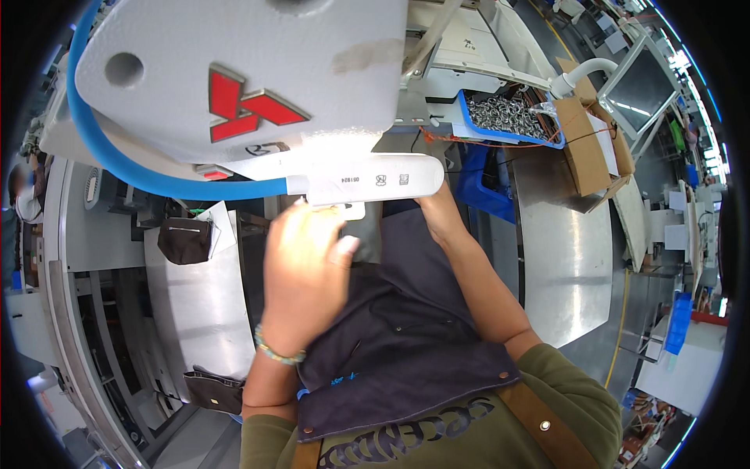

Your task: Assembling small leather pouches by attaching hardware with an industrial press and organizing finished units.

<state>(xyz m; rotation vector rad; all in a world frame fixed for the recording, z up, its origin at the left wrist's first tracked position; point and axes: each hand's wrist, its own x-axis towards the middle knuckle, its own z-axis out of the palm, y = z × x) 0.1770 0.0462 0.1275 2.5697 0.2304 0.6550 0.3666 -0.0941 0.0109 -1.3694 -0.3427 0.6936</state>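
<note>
White machinery [328, 55] faces you. Your left hand [308, 262] and part-hidden right hand [440, 211] sit by the bar [375, 178]; grips can't be told.

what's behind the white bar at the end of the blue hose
Below the white bar, part of the right hand shows, and a small white piece peeks out near the blurred left hand. The bar covers the right hand's fingers, so anything they hold is hidden.
</note>
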